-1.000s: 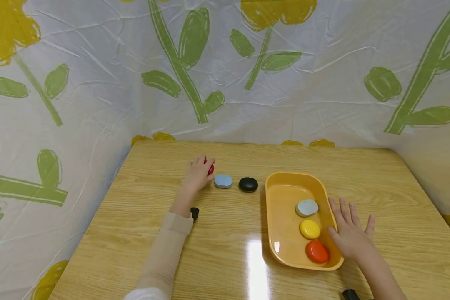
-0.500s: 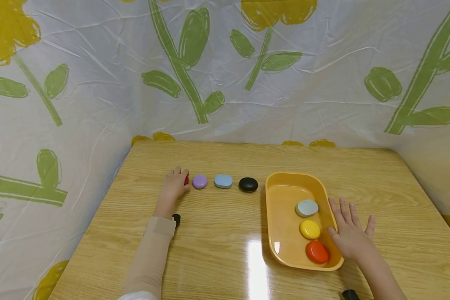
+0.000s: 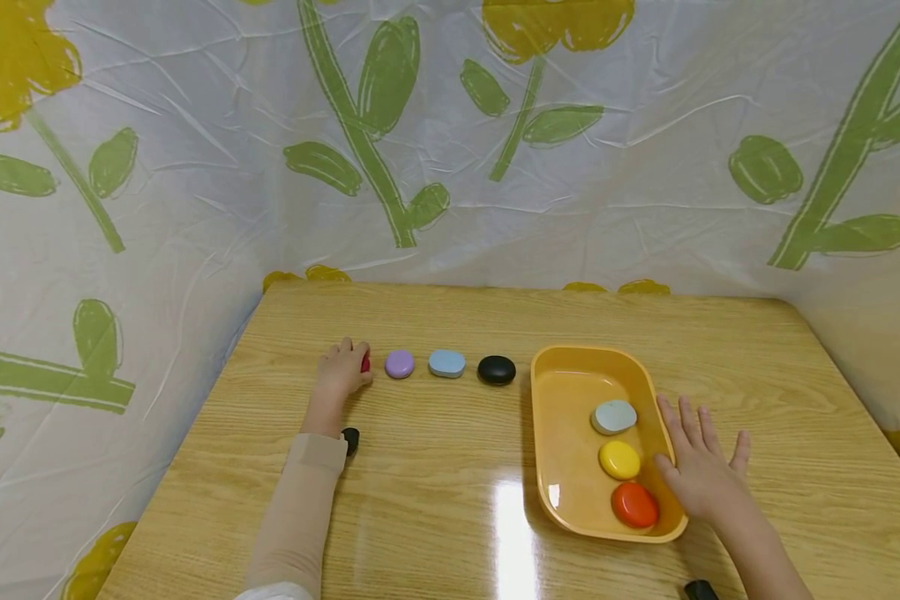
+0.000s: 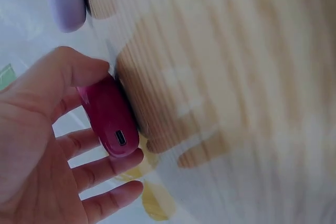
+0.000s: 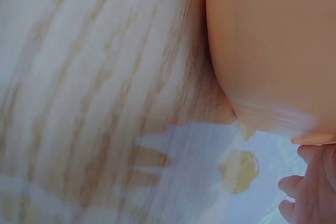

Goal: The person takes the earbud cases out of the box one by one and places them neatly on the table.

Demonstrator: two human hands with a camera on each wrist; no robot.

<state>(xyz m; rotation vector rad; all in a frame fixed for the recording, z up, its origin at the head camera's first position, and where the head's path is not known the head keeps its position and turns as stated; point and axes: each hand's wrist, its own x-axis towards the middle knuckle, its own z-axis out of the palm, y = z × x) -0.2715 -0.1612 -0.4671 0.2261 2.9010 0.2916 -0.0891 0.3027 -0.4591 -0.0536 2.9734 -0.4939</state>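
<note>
My left hand [image 3: 341, 369] is at the left of the table, gripping a dark red earbud charging case [image 4: 109, 114] between thumb and fingers. A small port shows on its end in the left wrist view. The case seems to be at the tabletop. To its right a row runs: a purple rounded case [image 3: 400, 364], a light blue one [image 3: 447, 363] and a black one [image 3: 497, 370]. My right hand [image 3: 707, 471] lies with fingers spread against the right rim of an orange tray [image 3: 542, 433].
Inside the tray lie a pale grey case [image 3: 613, 417], a yellow one [image 3: 619, 460] and a red one [image 3: 635, 505]. The wooden table [image 3: 435, 500] is bounded at the back and sides by a flower-printed cloth [image 3: 495, 233].
My left hand has moved left and nearer with the dark red case, from above the row to its left end, uncovering the purple case. My right hand and the tray stay put.
</note>
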